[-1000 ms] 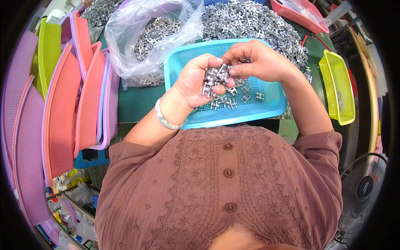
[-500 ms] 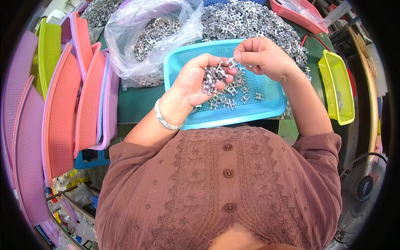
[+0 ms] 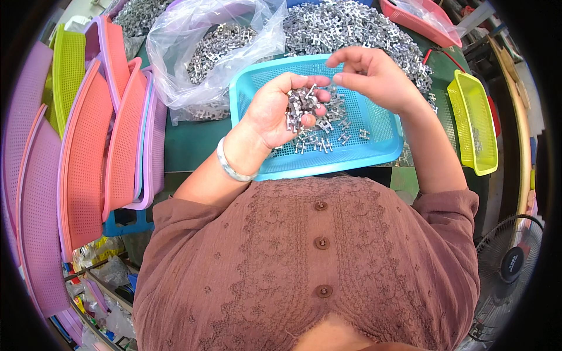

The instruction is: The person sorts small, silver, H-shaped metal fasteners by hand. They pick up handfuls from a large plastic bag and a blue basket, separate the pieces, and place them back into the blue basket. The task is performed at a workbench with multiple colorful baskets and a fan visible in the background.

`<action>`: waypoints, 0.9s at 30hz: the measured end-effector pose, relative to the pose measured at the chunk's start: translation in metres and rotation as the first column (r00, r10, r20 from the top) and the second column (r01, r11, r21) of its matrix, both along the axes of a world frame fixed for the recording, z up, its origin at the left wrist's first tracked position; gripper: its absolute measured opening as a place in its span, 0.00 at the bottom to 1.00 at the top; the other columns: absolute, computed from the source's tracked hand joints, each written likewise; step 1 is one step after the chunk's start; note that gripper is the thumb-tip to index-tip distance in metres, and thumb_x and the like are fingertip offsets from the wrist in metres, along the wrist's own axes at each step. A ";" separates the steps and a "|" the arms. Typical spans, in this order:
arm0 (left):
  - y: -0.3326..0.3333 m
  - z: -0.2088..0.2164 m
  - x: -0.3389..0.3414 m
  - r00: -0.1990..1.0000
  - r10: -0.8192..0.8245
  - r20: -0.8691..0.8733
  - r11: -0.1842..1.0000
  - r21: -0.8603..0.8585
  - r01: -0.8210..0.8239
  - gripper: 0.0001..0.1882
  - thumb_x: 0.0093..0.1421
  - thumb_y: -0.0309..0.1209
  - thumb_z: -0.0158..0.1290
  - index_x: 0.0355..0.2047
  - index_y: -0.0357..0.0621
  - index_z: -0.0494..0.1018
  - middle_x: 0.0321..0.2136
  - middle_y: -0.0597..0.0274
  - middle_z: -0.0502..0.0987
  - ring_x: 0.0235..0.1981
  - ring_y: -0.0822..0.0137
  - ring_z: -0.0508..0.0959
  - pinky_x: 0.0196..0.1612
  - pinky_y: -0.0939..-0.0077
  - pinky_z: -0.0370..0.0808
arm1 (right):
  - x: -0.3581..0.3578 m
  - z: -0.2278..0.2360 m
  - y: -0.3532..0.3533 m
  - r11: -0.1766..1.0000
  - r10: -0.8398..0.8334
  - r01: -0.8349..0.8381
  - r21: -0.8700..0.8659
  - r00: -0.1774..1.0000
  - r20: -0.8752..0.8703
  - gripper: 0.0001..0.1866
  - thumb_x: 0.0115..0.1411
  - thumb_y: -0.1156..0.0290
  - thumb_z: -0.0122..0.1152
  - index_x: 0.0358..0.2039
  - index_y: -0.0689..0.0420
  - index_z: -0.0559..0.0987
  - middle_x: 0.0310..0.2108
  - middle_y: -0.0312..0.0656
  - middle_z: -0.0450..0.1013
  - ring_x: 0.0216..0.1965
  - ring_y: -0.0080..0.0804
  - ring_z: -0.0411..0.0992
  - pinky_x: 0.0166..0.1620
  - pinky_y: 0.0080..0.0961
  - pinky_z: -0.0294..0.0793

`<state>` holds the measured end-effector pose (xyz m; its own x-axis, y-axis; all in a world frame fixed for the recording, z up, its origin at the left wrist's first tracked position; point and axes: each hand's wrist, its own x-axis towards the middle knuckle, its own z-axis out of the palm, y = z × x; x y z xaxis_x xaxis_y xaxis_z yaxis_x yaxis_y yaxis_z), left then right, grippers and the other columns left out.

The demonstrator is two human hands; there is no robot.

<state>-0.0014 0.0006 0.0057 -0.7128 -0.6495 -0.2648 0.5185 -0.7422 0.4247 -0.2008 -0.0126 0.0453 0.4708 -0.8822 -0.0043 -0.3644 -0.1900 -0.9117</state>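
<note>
My left hand (image 3: 270,111), palm up with curled fingers, cradles a heap of small silver H-shaped metal parts (image 3: 301,108). It is over the left half of a blue perforated plastic basket (image 3: 257,169). More of the same loose parts (image 3: 319,140) lie on the basket's floor below. My right hand (image 3: 374,76) hovers above the basket's far right side, thumb and forefinger apart and nothing visible between them. Its other fingers are partly hidden behind the hand.
Behind the basket rises a big pile of metal parts (image 3: 357,29), beside a clear plastic bag (image 3: 167,64) holding more. Stacked coloured baskets (image 3: 88,158) stand at the left. A yellow-green basket (image 3: 468,128) and a fan (image 3: 509,269) are on the right.
My right thumb and forefinger have parted, and the metal part they pinched is no longer between them. The right hand has shifted slightly away from the left, which stays in place.
</note>
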 end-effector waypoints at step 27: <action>0.007 0.006 -0.006 0.972 0.130 0.196 0.963 -0.260 -0.076 0.10 0.59 0.29 0.43 0.38 0.36 0.66 0.30 0.56 0.72 0.26 0.68 0.75 0.16 0.87 0.69 | 0.005 -0.012 0.013 0.381 -0.097 -0.107 -0.918 0.983 -0.154 0.10 0.41 0.79 0.60 0.27 0.54 0.76 0.20 0.36 0.66 0.19 0.33 0.68 0.20 0.24 0.66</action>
<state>-0.0070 0.0073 0.0118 -0.5846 -0.7805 -0.2213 0.4657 -0.5462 0.6962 -0.1961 0.0006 0.0330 0.5564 -0.3859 0.7359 -0.4729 -0.8753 -0.1015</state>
